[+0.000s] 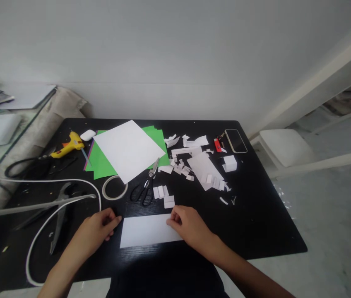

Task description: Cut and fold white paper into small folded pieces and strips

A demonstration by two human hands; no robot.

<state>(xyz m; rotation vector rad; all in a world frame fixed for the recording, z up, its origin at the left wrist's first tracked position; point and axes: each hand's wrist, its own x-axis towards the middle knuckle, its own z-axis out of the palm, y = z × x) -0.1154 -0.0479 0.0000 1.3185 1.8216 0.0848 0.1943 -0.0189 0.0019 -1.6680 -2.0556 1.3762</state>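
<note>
A white paper strip (147, 231) lies flat near the table's front edge. My right hand (189, 225) rests on its right end, fingers curled and thumb pressed against the paper. Just off the strip's left edge, my left hand (101, 225) rests on the table, its fingers curled in loosely and nothing visible in them. Black-handled scissors (146, 186) lie beyond the strip, blades pointing away. Beside them are small folded white paper pieces (161, 191). A roll of tape (104, 188) lies flat beyond my left hand.
A white sheet (128, 149) covers green sheets (101, 163). A yellow glue gun (73, 142) lies at the left, near a white cable (100, 198) and large shears (59, 223). Paper scraps (181, 167), a folded paper cube (230, 164), a red lighter (217, 145) and a phone (236, 141) lie rightward.
</note>
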